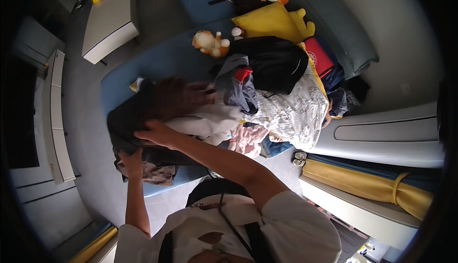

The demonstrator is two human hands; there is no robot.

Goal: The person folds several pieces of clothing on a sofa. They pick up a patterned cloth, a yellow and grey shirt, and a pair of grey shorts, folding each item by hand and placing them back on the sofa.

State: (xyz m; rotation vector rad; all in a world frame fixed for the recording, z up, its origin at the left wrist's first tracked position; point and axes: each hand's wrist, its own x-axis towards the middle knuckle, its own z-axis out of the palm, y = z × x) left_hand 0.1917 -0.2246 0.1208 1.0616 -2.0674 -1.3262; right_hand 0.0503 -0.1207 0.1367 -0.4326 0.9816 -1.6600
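Note:
A dark grey garment is spread over the left end of the blue sofa. My left hand is closed on its near edge, the fingertips partly lost in the cloth. Stretched across from the right, my right hand rests on the same garment, thumb and fingers apart. Just beyond lies a brown garment, blurred. A whitish cloth lies beside my right wrist. Below my forearm, a brownish garment hangs at the sofa's near edge.
The blue sofa also bears a grey garment, a black garment, a white patterned blanket, pink clothing, a yellow cushion and plush toys. A low table stands far left; a white appliance stands right.

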